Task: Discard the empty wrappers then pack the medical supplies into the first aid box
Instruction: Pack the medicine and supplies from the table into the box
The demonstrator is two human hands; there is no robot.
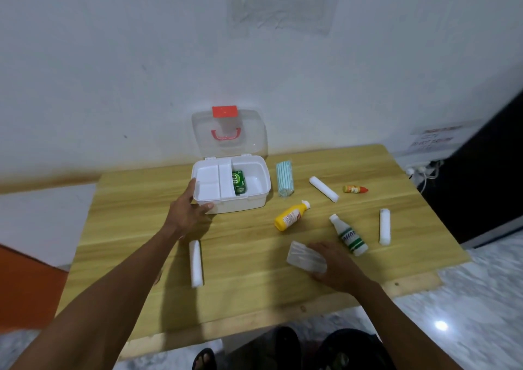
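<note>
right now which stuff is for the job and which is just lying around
For the job: first aid box, green packet, mask pack, three white rolls, yellow bottle, white bottle, orange dropper, clear wrapper.
Lying about: paper notice, cables.

Wall notice (pixel 433 140): lettering blurred, unreadable.
Green box (pixel 238 183): left edge hidden behind the inner tray (pixel 208 184).
Foot (pixel 204 359): cut by bottom edge.

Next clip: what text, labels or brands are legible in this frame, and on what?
"OB": on the green carton inside the first aid box.
White bottle: green lettering, too blurred to read.
Yellow bottle and small orange bottle: label print too small.
Paper sign on the right wall: blurred, unreadable.
</note>
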